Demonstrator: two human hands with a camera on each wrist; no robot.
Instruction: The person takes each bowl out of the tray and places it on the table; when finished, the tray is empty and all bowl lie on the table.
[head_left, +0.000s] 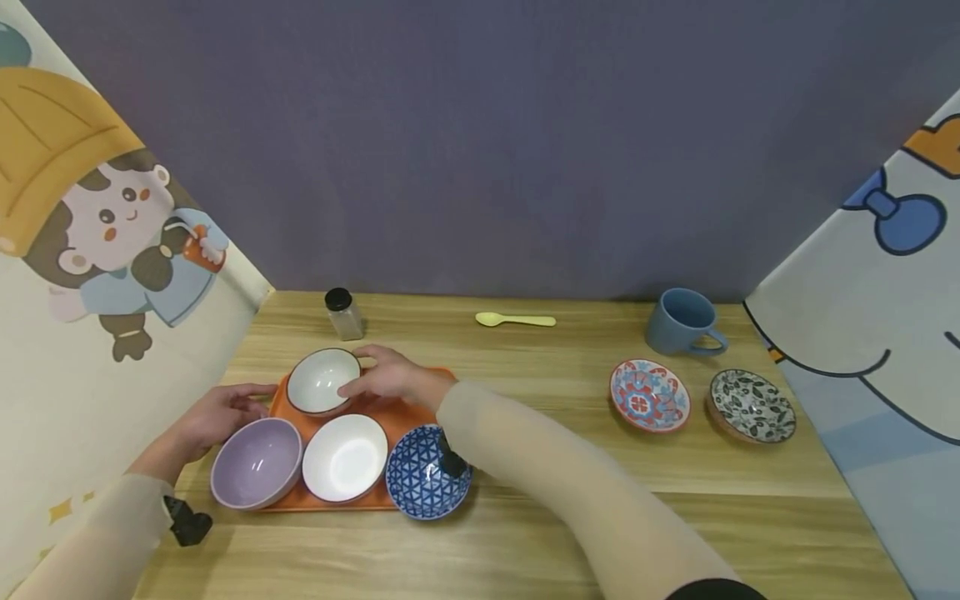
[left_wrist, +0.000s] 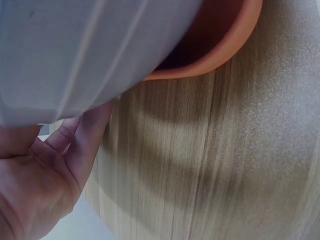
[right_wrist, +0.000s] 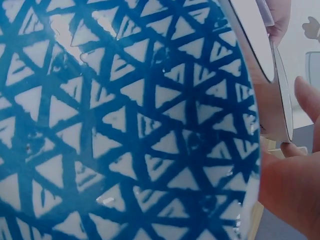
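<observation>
My right hand (head_left: 390,375) grips the rim of a white bowl with a dark edge (head_left: 315,387), thumb over its inside and fingers outside. That bowl is at the back left of an orange tray (head_left: 408,410). My left hand (head_left: 217,417) is beside the tray's left edge, behind a purple bowl (head_left: 257,462); in the left wrist view, the bowl's wall (left_wrist: 75,55) partly hides its fingers. A shallow white bowl (head_left: 345,458) sits mid-tray. At the right front is a blue-and-white triangle-patterned bowl (head_left: 420,479), which fills most of the right wrist view.
A black-capped shaker (head_left: 344,315) stands behind the tray. Farther right lie a yellow spoon (head_left: 517,320), a blue mug (head_left: 678,323), a red-and-blue patterned dish (head_left: 649,396) and a black-and-white leaf-patterned dish (head_left: 752,406). A dark panel (head_left: 510,167) borders the table's back.
</observation>
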